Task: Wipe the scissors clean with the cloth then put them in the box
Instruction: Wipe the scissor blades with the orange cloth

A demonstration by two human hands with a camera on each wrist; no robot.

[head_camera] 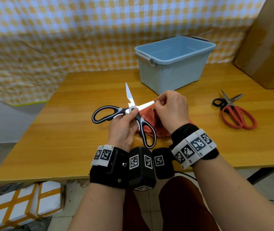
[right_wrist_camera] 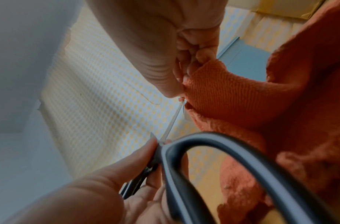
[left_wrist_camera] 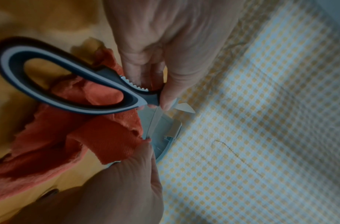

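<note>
Scissors spread wide above the desk, one blade wrapped in the cloth.

Held at the pivot and handle neck by the left hand, thumb on the rivet, fingers curled under. One blade pointing up and away, the other running right into the right hand, pinching orange cloth round it near the tip. Rest of the cloth bunched beneath on the desk, under the near handle loop. Blue box open just behind the hands. Red scissors lying well off to the right, blades slightly apart.
</note>
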